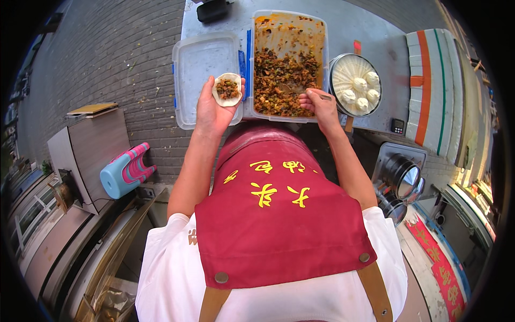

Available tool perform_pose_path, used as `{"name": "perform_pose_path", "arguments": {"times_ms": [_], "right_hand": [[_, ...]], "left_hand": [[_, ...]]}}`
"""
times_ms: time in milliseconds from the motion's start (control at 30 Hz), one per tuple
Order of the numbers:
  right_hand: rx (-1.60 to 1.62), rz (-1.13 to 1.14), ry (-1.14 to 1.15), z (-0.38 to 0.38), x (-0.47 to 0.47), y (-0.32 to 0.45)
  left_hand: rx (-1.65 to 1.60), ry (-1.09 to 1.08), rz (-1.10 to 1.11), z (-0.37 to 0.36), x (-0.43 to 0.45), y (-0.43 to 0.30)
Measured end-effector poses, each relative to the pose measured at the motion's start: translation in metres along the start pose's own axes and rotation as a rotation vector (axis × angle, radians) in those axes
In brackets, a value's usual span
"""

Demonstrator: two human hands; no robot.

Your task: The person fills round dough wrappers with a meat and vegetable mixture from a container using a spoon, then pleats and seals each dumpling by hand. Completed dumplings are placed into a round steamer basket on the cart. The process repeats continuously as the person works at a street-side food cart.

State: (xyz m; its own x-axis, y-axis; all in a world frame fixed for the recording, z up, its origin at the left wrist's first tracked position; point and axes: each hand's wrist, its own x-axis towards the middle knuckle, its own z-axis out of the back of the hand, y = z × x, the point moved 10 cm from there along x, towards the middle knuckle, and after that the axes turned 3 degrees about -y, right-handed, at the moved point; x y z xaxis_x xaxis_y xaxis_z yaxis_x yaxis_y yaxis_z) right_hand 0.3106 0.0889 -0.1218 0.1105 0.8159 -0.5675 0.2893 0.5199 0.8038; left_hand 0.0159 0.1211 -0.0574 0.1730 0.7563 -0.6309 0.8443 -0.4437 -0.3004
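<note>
On the palm of my left hand (pixel 217 108) lies a round dough wrapper (pixel 234 101) with a heap of chopped filling (pixel 227 88) in its middle. My right hand (pixel 320 105) grips the handle of a metal utensil (pixel 325 97), its other end in the filling; its exact kind is hard to tell. That hand is over the near right corner of a clear plastic tub (pixel 289 119) holding brown and green filling. Right of the tub, a round steamer (pixel 337 102) with a woven liner holds several pleated buns (pixel 361 104).
The tub's lid (pixel 207 40) lies left of it on the metal table (pixel 366 24). A black case (pixel 212 11) is at the far edge, a small keypad device (pixel 397 126) at the right. White foam boxes (pixel 428 88) stand beyond. Stools (pixel 124 173) are at the left, round metal pans (pixel 402 177) at the right.
</note>
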Motion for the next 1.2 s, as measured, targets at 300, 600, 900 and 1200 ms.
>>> {"name": "perform_pose_path", "arguments": {"times_ms": [300, 600, 900, 1200], "right_hand": [[0.280, -0.148, 0.032, 0.013, -0.006, -0.008], [-0.101, 0.094, -0.004, -0.001, -0.002, 0.002], [0.123, -0.079, -0.019, 0.002, -0.003, -0.005], [0.258, -0.245, 0.031, 0.007, -0.003, -0.020]], "left_hand": [[0.033, -0.027, 0.034, 0.008, 0.000, 0.009], [0.027, -0.022, 0.057, 0.009, 0.003, 0.016], [0.034, -0.067, 0.018, 0.014, -0.002, 0.011], [0.042, -0.040, 0.018, 0.014, -0.002, 0.009]]}}
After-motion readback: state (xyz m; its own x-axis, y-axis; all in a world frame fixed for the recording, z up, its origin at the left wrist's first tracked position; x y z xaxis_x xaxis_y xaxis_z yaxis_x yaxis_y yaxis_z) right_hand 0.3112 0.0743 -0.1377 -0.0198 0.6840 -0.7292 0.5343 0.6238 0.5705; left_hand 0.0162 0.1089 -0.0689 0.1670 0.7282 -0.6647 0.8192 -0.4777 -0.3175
